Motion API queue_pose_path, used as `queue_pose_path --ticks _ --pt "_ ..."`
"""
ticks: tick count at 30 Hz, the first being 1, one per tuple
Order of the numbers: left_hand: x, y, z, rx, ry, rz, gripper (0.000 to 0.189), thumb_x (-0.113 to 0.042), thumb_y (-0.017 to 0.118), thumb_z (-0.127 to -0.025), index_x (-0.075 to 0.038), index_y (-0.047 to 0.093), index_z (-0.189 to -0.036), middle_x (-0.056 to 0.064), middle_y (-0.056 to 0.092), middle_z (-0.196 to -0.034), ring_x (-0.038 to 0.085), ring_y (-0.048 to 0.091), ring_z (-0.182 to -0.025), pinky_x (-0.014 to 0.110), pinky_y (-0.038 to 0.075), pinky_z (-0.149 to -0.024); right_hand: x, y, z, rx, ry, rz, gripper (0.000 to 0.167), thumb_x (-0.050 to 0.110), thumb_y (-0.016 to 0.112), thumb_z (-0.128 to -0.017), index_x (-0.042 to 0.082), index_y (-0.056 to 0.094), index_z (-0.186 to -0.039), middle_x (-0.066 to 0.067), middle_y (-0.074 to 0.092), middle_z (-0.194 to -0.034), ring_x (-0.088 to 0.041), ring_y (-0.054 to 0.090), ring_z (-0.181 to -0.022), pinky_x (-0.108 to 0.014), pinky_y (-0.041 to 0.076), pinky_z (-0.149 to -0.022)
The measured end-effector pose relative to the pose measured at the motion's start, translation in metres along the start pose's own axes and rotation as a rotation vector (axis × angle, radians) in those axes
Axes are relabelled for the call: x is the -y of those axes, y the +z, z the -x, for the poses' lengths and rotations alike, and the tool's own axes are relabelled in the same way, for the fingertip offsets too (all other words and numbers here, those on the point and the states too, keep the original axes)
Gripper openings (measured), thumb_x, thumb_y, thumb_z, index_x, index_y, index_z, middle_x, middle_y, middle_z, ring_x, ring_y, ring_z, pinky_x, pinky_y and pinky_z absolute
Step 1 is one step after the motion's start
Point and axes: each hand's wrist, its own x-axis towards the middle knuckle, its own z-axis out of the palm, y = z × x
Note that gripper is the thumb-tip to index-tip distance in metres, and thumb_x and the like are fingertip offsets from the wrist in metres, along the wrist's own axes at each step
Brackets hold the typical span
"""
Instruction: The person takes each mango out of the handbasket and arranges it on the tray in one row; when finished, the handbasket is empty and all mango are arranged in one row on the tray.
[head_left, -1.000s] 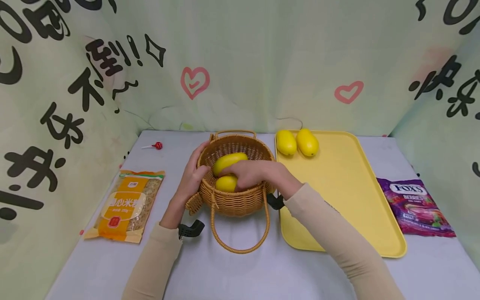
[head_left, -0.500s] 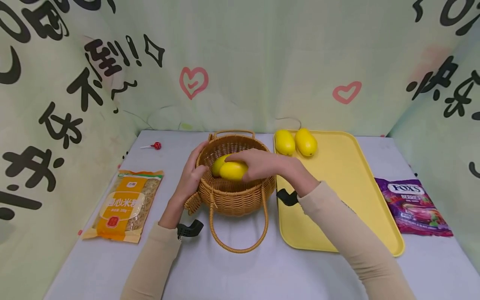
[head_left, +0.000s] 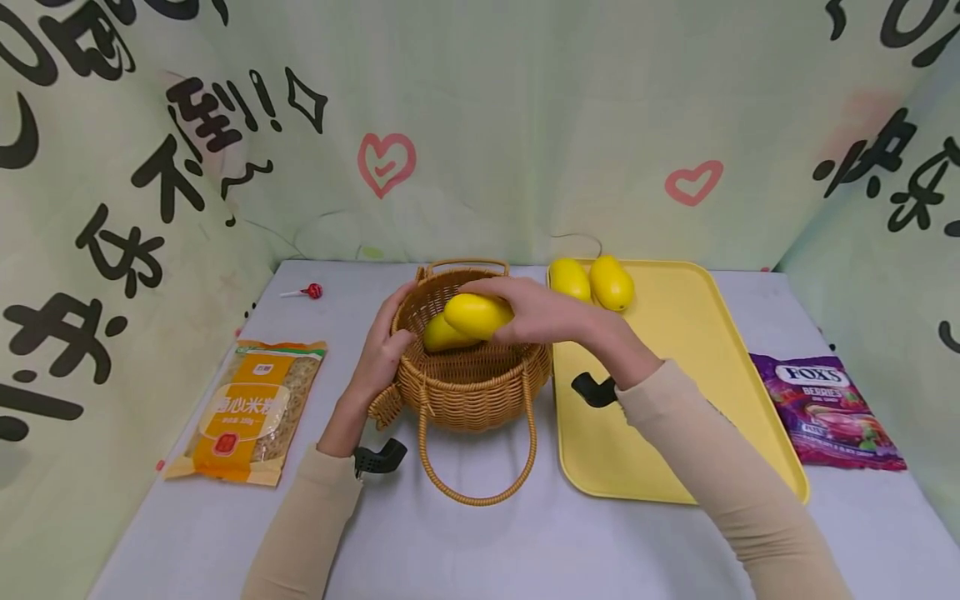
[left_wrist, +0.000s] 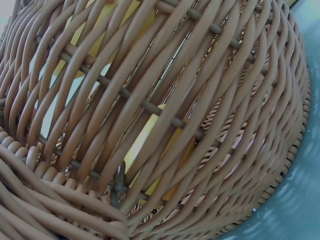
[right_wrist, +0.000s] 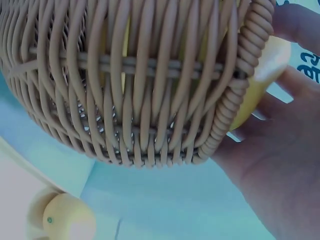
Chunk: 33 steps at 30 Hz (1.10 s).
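Observation:
My left hand (head_left: 384, 346) holds the left rim of a brown wicker basket (head_left: 480, 408), its thumb over the edge. My right hand (head_left: 536, 310) grips a smooth yellow mango (head_left: 478, 315) at the basket's mouth, thumb on the near side and fingers over the far side. Behind it, a second mango (head_left: 444, 337) lies inside the basket at the left. The right wrist view shows the gripped mango (right_wrist: 265, 80) at the rim, partly hidden by the weave. In the left wrist view, woven strands (left_wrist: 165, 100) fill the picture, with yellow showing through the gaps.
Right of the basket lies a yellow tray (head_left: 675, 400), with two mangoes (head_left: 612, 283) at its far left corner. A purple candy bag (head_left: 832, 412) is beyond it. On the left are an orange grain bag (head_left: 243, 412) and a red lollipop (head_left: 313, 291). The basket's handle (head_left: 483, 502) hangs forward.
My right hand has drawn the mango up from deep in the basket, moving it up and to the right. My left hand has stayed on the rim.

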Motion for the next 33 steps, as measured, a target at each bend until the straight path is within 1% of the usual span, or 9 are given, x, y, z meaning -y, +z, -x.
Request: queue_pose_path --ticks 3,9,13,20,24,25,28,31,33 --pt "0.000 0.000 0.000 -0.001 0.000 -0.002 0.070 0.006 0.038 -0.090 -0.008 0.027 -0.157 0.014 0.025 -0.163 0.031 0.021 -0.152 0.056 0.020 -0.122 -0.001 -0.003 0.002 -0.034 -0.004 -0.012 0.076 0.013 0.067 -0.082 0.021 0.040 -0.152 0.001 0.046 -0.152 -0.020 0.050 -0.121 -0.041 0.043 -0.101" --pt "0.016 0.001 -0.002 -0.016 0.022 -0.009 0.070 0.001 0.038 -0.091 -0.019 0.029 -0.157 0.005 0.026 -0.164 0.023 0.021 -0.153 0.053 0.018 -0.124 0.001 -0.011 0.012 -0.081 0.044 -0.041 0.076 0.017 0.067 -0.083 0.029 0.039 -0.153 0.006 0.046 -0.151 -0.018 0.050 -0.120 -0.040 0.044 -0.101" --pt "0.019 0.001 -0.001 -0.022 0.037 -0.003 0.070 -0.002 0.039 -0.089 -0.023 0.031 -0.156 0.002 0.028 -0.163 0.019 0.022 -0.152 0.052 0.019 -0.123 0.003 -0.017 0.019 -0.104 0.057 -0.037 0.076 0.017 0.068 -0.082 0.029 0.040 -0.152 0.006 0.049 -0.148 -0.018 0.052 -0.118 -0.040 0.044 -0.101" --pt "0.019 0.001 -0.002 -0.023 0.050 -0.002 0.070 -0.001 0.038 -0.089 -0.022 0.031 -0.156 0.003 0.028 -0.163 0.019 0.022 -0.152 0.052 0.018 -0.124 -0.002 -0.026 0.026 -0.136 0.057 -0.056 0.074 0.014 0.068 -0.082 0.031 0.042 -0.150 0.006 0.055 -0.138 -0.019 0.054 -0.111 -0.038 0.045 -0.095" --pt "0.019 0.000 -0.003 -0.020 0.048 -0.009 0.071 0.003 0.037 -0.090 -0.017 0.028 -0.157 0.007 0.026 -0.164 0.023 0.020 -0.153 0.052 0.016 -0.124 -0.006 -0.032 0.029 -0.167 0.065 -0.061 0.073 0.012 0.068 -0.082 0.032 0.045 -0.147 0.006 0.057 -0.132 -0.019 0.054 -0.107 -0.038 0.045 -0.091" --pt "0.017 0.000 -0.002 -0.018 0.043 -0.010 0.070 0.005 0.037 -0.090 -0.014 0.028 -0.157 0.008 0.026 -0.164 0.024 0.020 -0.153 0.053 0.016 -0.124 -0.008 -0.033 0.030 -0.179 0.068 -0.059 0.072 0.012 0.069 -0.082 0.032 0.045 -0.147 0.006 0.057 -0.133 -0.018 0.054 -0.107 -0.038 0.045 -0.091" --pt "0.000 0.000 0.002 -0.011 0.035 -0.019 0.070 0.005 0.036 -0.088 -0.005 0.027 -0.156 0.015 0.025 -0.163 0.030 0.019 -0.153 0.055 0.015 -0.124 -0.014 -0.035 0.033 -0.217 0.072 -0.055 0.072 0.012 0.070 -0.082 0.029 0.046 -0.148 0.005 0.055 -0.137 -0.018 0.052 -0.112 -0.039 0.044 -0.096" --pt "-0.017 0.000 0.006 -0.005 0.031 -0.022 0.068 0.006 0.036 -0.088 0.000 0.028 -0.155 0.019 0.026 -0.162 0.032 0.020 -0.153 0.055 0.015 -0.123 -0.021 -0.037 0.036 -0.244 0.071 -0.055 0.071 0.011 0.069 -0.083 0.026 0.045 -0.149 0.003 0.052 -0.142 -0.019 0.050 -0.116 -0.040 0.043 -0.098" --pt "-0.021 0.000 0.007 -0.003 0.037 -0.021 0.068 0.005 0.036 -0.087 0.000 0.028 -0.155 0.019 0.026 -0.162 0.032 0.020 -0.153 0.056 0.015 -0.123 -0.027 -0.039 0.039 -0.260 0.069 -0.043 0.070 0.010 0.069 -0.084 0.024 0.046 -0.149 0.001 0.051 -0.144 -0.020 0.048 -0.120 -0.041 0.042 -0.099"
